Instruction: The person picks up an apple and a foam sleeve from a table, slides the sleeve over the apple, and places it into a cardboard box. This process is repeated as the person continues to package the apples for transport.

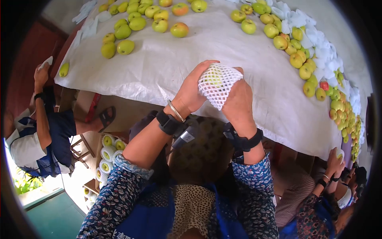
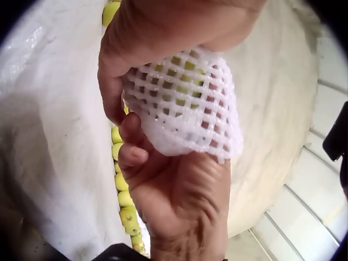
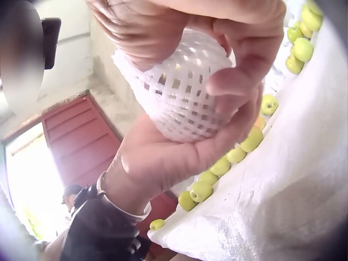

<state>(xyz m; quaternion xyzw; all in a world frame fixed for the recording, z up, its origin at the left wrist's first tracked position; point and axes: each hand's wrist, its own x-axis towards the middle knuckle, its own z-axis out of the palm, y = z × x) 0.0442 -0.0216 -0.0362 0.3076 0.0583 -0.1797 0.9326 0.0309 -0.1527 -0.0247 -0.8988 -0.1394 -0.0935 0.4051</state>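
Observation:
A white foam fruit net [image 1: 220, 84] covers a yellow-green apple [image 2: 187, 89], whose skin shows through the mesh. My left hand [image 1: 193, 91] cups the netted apple from the left, its fingers curled round it in the right wrist view. From the other side my right hand [image 1: 241, 101] grips the net near its narrower end. Both hands are raised over the near edge of the white-covered table [image 1: 159, 75]. In the left wrist view the right hand [image 2: 179, 187] sits under the net with bent fingers.
Loose apples [image 1: 137, 24] lie at the table's far left, and more apples [image 1: 304, 71] line the right beside piled white foam nets [image 1: 318, 44]. A carton of netted apples [image 1: 106, 153] stands low at left. Other people's hands [image 1: 41, 75] work at both sides.

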